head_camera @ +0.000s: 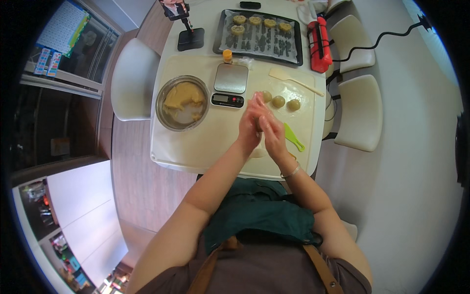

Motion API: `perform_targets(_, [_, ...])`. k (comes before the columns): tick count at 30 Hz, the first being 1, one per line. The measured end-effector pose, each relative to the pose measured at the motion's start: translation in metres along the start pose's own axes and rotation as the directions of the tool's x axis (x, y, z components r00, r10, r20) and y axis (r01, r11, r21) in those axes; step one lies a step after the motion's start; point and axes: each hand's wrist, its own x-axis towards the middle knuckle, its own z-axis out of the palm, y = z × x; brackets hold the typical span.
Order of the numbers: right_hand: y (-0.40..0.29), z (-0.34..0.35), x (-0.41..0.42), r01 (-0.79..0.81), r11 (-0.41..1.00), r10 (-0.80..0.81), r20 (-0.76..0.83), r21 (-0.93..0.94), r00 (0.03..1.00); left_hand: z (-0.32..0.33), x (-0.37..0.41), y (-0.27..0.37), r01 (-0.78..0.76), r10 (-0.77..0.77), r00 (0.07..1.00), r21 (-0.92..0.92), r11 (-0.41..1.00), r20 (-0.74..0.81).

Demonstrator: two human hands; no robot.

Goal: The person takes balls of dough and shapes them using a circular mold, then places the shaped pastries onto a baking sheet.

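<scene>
My left hand (249, 128) and my right hand (273, 134) are pressed palm to palm over the table, fingers pointing away from me. Between the palms a small part of a brownish dough ball (258, 124) shows; the rest is hidden. Just past my fingertips, three greenish-brown balls (278, 101) sit in a row on the cream mat (191, 147), one partly covered by my fingers. A bright green plastic scraper or knife (293, 137) lies beside my right hand. To the left, a steel bowl (159, 117) holds yellow dough (183, 95).
A digital kitchen scale (231, 78) stands beyond my hands, with an orange-capped bottle (227, 57) behind it. Farther back, a dark baking tray (299, 47) bears several shaped pastries (255, 21) on paper. A cream spatula (297, 81), red case (320, 46) and phone stand (191, 38) surround these.
</scene>
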Motion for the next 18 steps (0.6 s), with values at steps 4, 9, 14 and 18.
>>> perform_targets(4, [0.017,-0.010,0.028,-0.200,0.801,0.404,-0.262,0.564,0.877,0.039,-0.017,-0.011,0.057,-0.055,0.998,0.135,0.989,-0.019])
perform_targets(9, [0.009,-0.008,0.005,-0.398,0.383,0.614,0.092,0.834,0.784,0.026,0.002,-0.004,-0.121,0.123,0.992,0.085,0.989,-0.020])
perform_targets(14, [-0.018,-0.010,0.016,-0.317,0.167,0.558,0.176,0.934,0.811,0.030,0.001,0.006,-0.233,0.242,0.970,0.376,0.897,0.023])
perform_targets(18, [0.003,-0.020,0.036,-0.340,0.343,0.669,0.027,0.876,0.743,0.022,-0.010,-0.010,-0.426,0.301,0.904,0.614,0.665,0.302])
